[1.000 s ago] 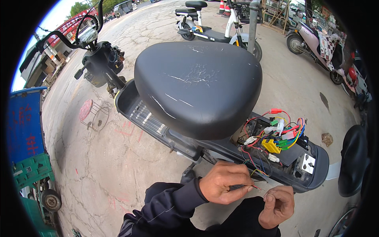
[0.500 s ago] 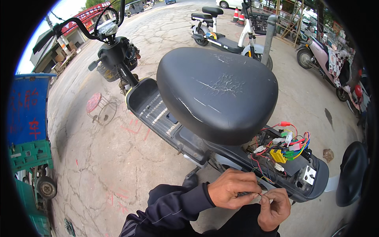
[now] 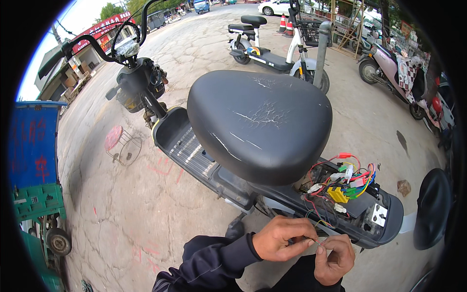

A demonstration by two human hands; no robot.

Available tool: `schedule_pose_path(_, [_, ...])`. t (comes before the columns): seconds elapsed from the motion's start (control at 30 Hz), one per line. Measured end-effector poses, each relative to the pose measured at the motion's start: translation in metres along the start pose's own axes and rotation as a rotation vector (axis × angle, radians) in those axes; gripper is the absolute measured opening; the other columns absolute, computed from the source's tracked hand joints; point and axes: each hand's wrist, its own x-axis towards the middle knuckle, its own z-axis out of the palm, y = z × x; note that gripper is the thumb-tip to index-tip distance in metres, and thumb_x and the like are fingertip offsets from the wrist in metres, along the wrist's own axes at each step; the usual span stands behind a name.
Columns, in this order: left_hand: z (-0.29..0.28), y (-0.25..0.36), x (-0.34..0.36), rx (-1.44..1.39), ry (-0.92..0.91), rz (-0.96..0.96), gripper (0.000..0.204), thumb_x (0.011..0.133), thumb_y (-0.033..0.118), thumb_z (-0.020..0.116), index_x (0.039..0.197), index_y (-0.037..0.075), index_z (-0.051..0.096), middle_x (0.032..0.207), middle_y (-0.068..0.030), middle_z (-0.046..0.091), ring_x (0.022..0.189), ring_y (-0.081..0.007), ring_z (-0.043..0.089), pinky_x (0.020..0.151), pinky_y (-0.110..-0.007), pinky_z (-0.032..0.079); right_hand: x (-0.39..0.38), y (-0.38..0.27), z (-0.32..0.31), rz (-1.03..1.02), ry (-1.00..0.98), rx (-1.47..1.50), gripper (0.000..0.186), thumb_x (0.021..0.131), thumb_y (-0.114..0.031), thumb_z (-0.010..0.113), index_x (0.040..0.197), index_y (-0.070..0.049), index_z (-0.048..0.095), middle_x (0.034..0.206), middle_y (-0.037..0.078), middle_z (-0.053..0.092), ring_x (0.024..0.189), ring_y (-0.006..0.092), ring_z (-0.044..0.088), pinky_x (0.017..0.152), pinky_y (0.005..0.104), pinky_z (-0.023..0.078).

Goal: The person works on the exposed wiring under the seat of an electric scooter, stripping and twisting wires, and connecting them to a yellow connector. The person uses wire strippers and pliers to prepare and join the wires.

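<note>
Both my hands meet beside the opened rear of an electric scooter with a cracked black seat (image 3: 260, 124). My left hand (image 3: 283, 238), coming from a dark sleeve, pinches a thin reddish wire (image 3: 317, 241) between thumb and fingertips. My right hand (image 3: 334, 259) has its thumb and forefinger closed on the same wire, just to the right. The wire's far ends are hidden by the fingers. Behind the hands, a bundle of coloured wires with a yellow connector (image 3: 337, 194) and a red connector (image 3: 344, 155) spills out of the scooter's rear body (image 3: 389, 221).
A detached black seat (image 3: 432, 209) is at the right. A round red-topped stool (image 3: 114, 137) stands on the cracked pavement to the left, near a blue and green cart (image 3: 36, 146). A white scooter (image 3: 272, 56), a metal post (image 3: 322, 56) and a pink scooter (image 3: 384, 65) are farther off.
The view has shifted slightly, so the scooter sits a little farther left. Both hands keep pinching the wire; my right thumb is now more upright and the fingertips have shifted a little.
</note>
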Motion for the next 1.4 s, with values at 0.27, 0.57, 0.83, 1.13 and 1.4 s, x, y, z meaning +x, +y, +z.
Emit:
schedule_pose_path(0.27, [-0.001,0.005,0.003,0.079,-0.097,-0.04,0.012,0.093,-0.002,0.072,0.106,-0.001,0.069,0.099,-0.0128,0.074,0.069,-0.0216,0.071,0.061,-0.031,0.056,-0.002,0.0,-0.008,-0.039,0.044,-0.013,0.024,0.08,0.001,0.084,0.096,-0.004,0.067,0.082,0.01,0.07,0.065,0.0194,0.069,0.057,0.0296,0.053])
schedule_pose_path(0.57, [-0.003,0.016,0.031,0.516,0.049,0.141,0.008,0.086,0.006,0.079,0.088,0.003,0.072,0.091,-0.0116,0.08,0.067,-0.0188,0.065,0.068,-0.031,0.05,-0.017,0.004,-0.053,0.072,0.195,-0.012,0.019,0.085,0.004,0.08,0.095,-0.002,0.065,0.085,0.01,0.069,0.066,0.0188,0.069,0.059,0.0276,0.053])
schedule_pose_path(0.83, [0.002,0.019,0.068,0.383,-0.209,0.083,0.021,0.097,0.021,0.072,0.088,0.005,0.062,0.075,-0.0104,0.072,0.077,-0.0224,0.062,0.082,-0.041,0.046,-0.036,0.0,-0.066,0.234,0.23,0.011,0.023,0.087,-0.007,0.085,0.084,-0.006,0.062,0.078,0.006,0.064,0.056,0.0193,0.065,0.05,0.0292,0.048])
schedule_pose_path(1.13, [-0.02,0.063,0.058,0.592,-0.56,-0.452,0.017,0.103,-0.001,0.066,0.116,-0.011,0.069,0.113,-0.0221,0.075,0.104,-0.0316,0.073,0.093,-0.042,0.06,-0.072,-0.112,-0.004,0.701,0.495,0.117,0.03,0.09,-0.026,0.081,0.087,-0.003,0.062,0.082,0.011,0.059,0.068,0.0323,0.065,0.059,0.0443,0.05])
schedule_pose_path(1.4, [-0.027,0.064,0.1,0.824,-0.779,-0.492,0.028,0.104,0.016,0.071,0.116,-0.009,0.072,0.11,-0.0206,0.077,0.097,-0.0282,0.074,0.091,-0.04,0.06,-0.091,-0.186,0.037,1.046,0.698,0.052,0.029,0.084,-0.025,0.081,0.089,-0.002,0.065,0.086,0.013,0.064,0.075,0.035,0.068,0.066,0.045,0.054])
